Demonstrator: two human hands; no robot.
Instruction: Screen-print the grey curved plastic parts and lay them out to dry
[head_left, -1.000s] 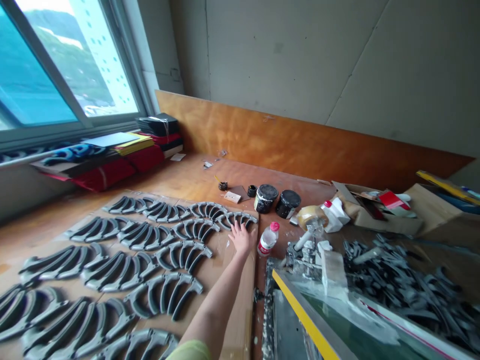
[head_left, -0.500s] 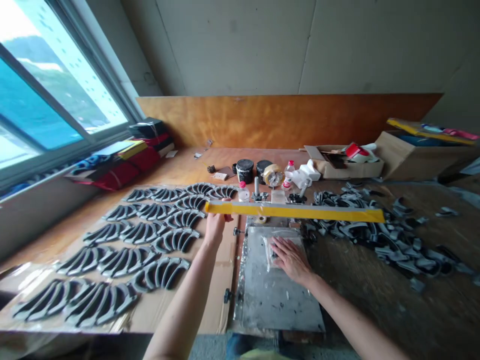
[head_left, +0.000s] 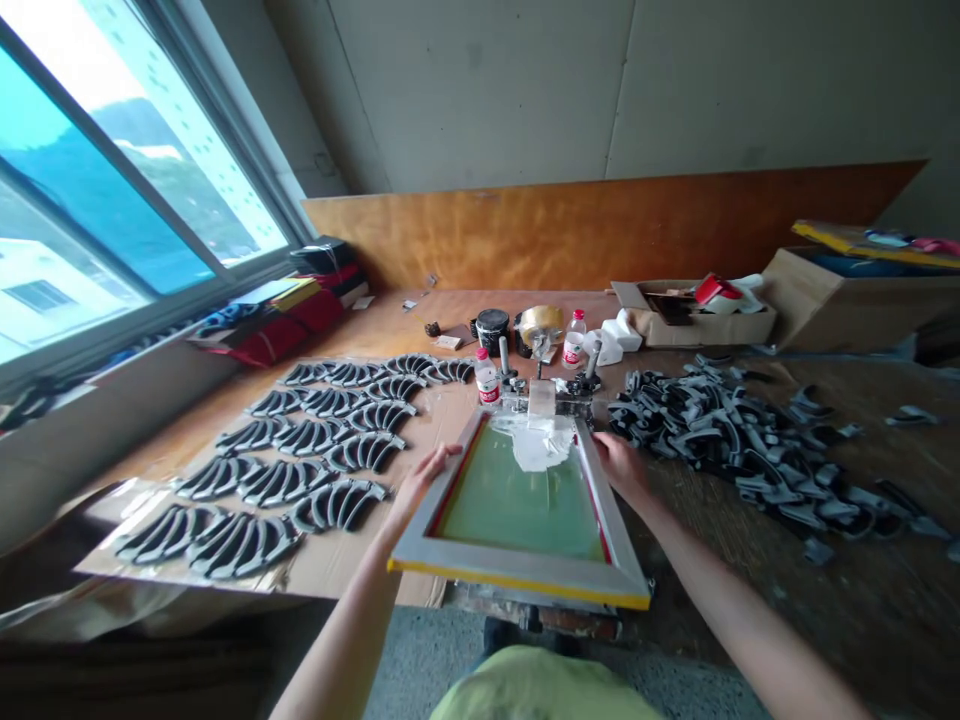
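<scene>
The frame [head_left: 517, 563] sits at the near edge of the surface [head_left: 862, 600], straight ahead of the person at 12 o'clock, a yellow strip [head_left: 517, 583] along its 6 o'clock side. Green mesh [head_left: 517, 515] fills it, with white paste [head_left: 540, 450] spread at the 12 o'clock end. The left hand [head_left: 424, 480] holds the frame's 9 o'clock side and the right hand [head_left: 622, 468] its 3 o'clock side; the frame hides what is under it, so whether it lies quite flat is hard to say. Just beyond, at 12 o'clock, stand metal clamps [head_left: 592, 365], with a red-capped bottle [head_left: 487, 380] at 11. Curved grey pieces [head_left: 244, 567] lie in rows on cardboard [head_left: 442, 410] toward 9 and 10; a loose heap [head_left: 697, 420] of similar pieces spreads toward 2 and 3.
</scene>
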